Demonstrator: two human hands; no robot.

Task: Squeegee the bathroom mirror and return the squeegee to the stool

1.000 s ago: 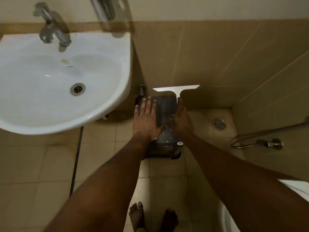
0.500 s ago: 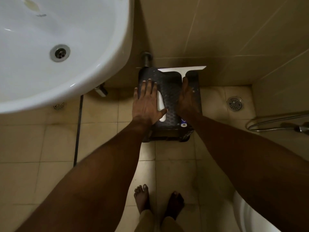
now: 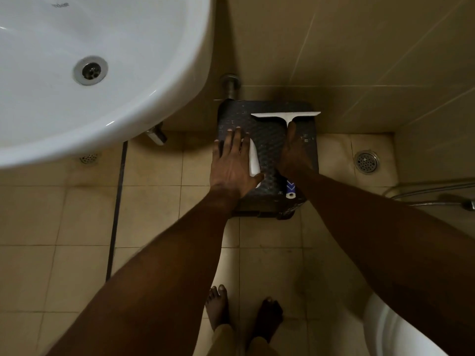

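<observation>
right hand (image 3: 293, 155) around squeegee (image 3: 285, 115) handle, over stool (image 3: 267, 140)

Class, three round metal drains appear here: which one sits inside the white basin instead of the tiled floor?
The large round metal drain upper left sits inside the white basin; the other two are perforated floor grates.
</observation>
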